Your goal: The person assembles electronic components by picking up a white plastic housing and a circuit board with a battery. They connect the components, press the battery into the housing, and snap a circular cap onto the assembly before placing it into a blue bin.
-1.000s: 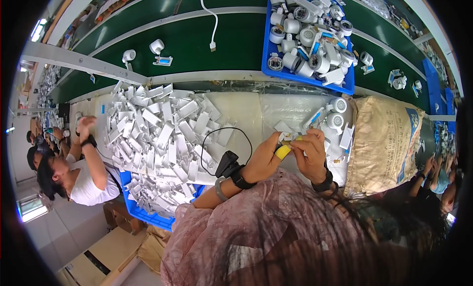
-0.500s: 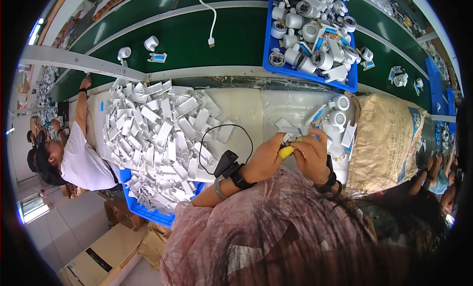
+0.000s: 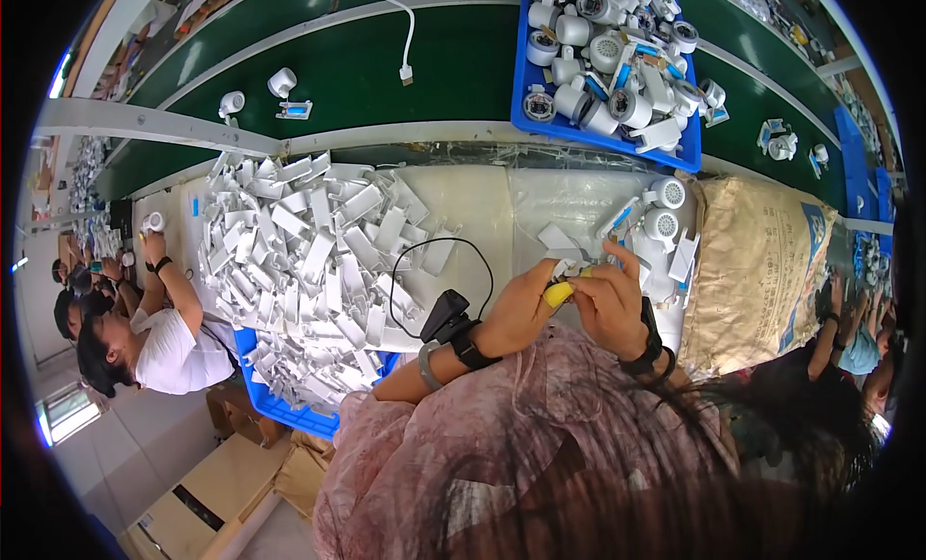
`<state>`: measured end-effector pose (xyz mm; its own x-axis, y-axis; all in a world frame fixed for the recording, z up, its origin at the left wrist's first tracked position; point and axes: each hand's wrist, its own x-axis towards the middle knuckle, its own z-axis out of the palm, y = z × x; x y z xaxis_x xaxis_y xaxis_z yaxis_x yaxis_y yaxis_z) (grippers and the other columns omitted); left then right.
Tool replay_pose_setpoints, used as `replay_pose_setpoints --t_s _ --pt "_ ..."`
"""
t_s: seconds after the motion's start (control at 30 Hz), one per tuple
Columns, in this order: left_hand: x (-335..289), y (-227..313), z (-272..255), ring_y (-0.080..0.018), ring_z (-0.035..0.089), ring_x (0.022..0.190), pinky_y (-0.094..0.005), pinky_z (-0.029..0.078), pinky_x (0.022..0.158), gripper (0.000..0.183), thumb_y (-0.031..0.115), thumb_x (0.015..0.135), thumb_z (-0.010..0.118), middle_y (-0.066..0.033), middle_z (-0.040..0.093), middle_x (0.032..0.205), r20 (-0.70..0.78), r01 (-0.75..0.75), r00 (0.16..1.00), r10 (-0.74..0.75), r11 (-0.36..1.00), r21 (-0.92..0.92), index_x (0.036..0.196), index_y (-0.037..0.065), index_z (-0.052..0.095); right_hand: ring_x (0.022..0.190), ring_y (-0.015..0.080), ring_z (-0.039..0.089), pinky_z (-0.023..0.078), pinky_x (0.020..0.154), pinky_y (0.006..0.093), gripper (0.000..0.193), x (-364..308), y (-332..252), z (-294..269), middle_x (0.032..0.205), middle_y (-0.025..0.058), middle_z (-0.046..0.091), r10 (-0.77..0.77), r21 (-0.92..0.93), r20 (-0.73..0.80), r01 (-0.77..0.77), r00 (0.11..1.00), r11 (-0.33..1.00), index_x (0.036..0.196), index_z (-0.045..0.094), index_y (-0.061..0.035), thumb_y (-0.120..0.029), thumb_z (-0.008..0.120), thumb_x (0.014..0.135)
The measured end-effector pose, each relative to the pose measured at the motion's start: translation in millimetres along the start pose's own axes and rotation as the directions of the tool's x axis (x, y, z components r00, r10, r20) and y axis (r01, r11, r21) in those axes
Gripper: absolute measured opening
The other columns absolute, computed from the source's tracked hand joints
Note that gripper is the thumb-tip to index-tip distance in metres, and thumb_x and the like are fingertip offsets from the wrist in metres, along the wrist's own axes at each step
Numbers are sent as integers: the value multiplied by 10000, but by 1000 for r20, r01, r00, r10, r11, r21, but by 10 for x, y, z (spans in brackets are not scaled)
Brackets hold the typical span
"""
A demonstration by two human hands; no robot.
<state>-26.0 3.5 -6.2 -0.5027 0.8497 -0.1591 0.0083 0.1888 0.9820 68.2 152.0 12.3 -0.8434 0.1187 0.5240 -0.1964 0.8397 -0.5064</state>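
Observation:
My left hand point(image 3: 521, 307) is closed around a small white plastic part point(image 3: 567, 269), held in front of my chest. My right hand point(image 3: 613, 314) meets it from the other side, thumb and fingers pinched at the part and the index finger lifted. Bright yellow material point(image 3: 558, 294) shows between the hands at the fingertips; whether it is a finger cover or a separate piece I cannot tell. Just beyond my hands lie a loose white cover point(image 3: 557, 239), a white housing with a blue cell point(image 3: 622, 216) and two round white fan heads point(image 3: 662, 224).
A heap of white plastic covers point(image 3: 313, 237) spreads left, above a blue bin point(image 3: 289, 420). A blue crate point(image 3: 608, 145) of fan parts stands by the green conveyor point(image 3: 386, 107). A brown sack point(image 3: 757, 271) lies right. A black cable point(image 3: 492, 271) loops near my left wrist. A co-worker point(image 3: 174, 343) is left.
My hands stay together on the white part with only slight finger movement. The co-worker at left has drawn an arm back from the conveyor and now holds up a white round part.

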Motion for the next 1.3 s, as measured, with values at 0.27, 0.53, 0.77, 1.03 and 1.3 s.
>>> replay_pose_setpoints --t_s 0.27,0.53,0.77,1.03,1.3 --pt "98 -398 -281 -422 602 793 -433 466 656 193 70 893 488 -222 614 855 -26 76 997 -74 992 96 1081 28 502 842 289 614 455 918 414 176 -111 300 214 814 89 623 257 201 288 -321 922 926 909 648 -71 -79 738 758" --pt "713 -546 -1589 -291 625 847 -398 509 726 360 171 953 520 -177 625 1062 -473 86 867 160 885 457 1261 -4 459 749 332 617 478 630 409 139 -358 894 224 834 124 641 387 -104 336 -375 859 921 922 639 -53 -107 693 805" --pt "728 -1087 -206 -312 462 1247 -482 316 1094 487 49 745 624 -137 530 1304 172 -423 886 431 599 680 1224 12 547 791 352 614 488 664 412 166 -561 872 277 866 142 633 458 -190 369 -417 808 889 959 629 -56 -91 665 800" --pt "666 -1382 485 -252 546 1071 -470 413 969 335 152 771 607 -85 582 1104 459 -537 842 282 360 763 1088 44 607 918 353 602 465 793 435 388 -645 769 190 1034 155 618 526 -354 475 -394 705 848 1107 589 -32 -120 701 746" --pt "530 -966 65 -256 573 849 -361 470 763 337 188 869 508 -149 605 940 305 37 948 -88 985 170 1137 -7 566 1013 278 575 390 901 412 428 -637 717 283 1011 114 617 296 -147 512 -257 806 955 1097 591 -47 -161 728 707"
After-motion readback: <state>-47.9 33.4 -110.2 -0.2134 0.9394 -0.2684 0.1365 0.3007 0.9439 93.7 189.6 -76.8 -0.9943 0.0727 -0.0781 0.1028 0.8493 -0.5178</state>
